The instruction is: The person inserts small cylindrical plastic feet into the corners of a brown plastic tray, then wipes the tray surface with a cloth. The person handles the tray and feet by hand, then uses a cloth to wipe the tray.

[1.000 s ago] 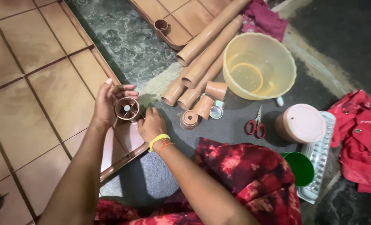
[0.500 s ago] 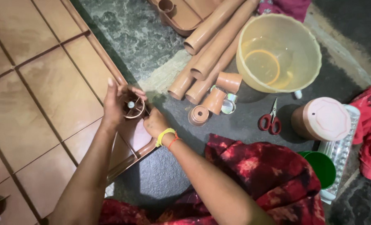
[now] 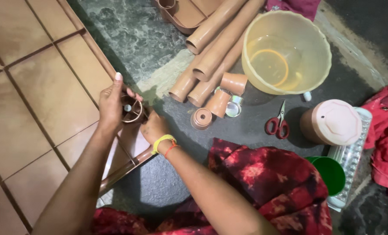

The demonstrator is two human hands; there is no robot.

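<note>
My left hand (image 3: 110, 104) grips the rim of a small round brown plastic fitting (image 3: 133, 109) with spokes and a centre hub. My right hand (image 3: 154, 127), with a yellow band on its wrist, presses against the same fitting from the right. The fitting sits at the corner of a brown plastic shelf panel (image 3: 124, 167) lying on the floor. Several short brown caps and connectors (image 3: 201, 118) lie just to the right of my hands. Long brown plastic tubes (image 3: 211, 48) lie beyond them.
A translucent yellow basin (image 3: 316, 39) stands at the upper right. Red-handled scissors (image 3: 278, 124), a pink-lidded brown container (image 3: 331, 122), a green lid (image 3: 331, 174) and a clear bottle sit at the right. Red cloth (image 3: 385, 139) lies at the far right. Tan floor tiles (image 3: 32, 87) fill the left.
The view has shifted so everything sits lower and to the right in the picture. Both hands stay on the round fitting at the panel's corner, with the right hand pressed closer to it.
</note>
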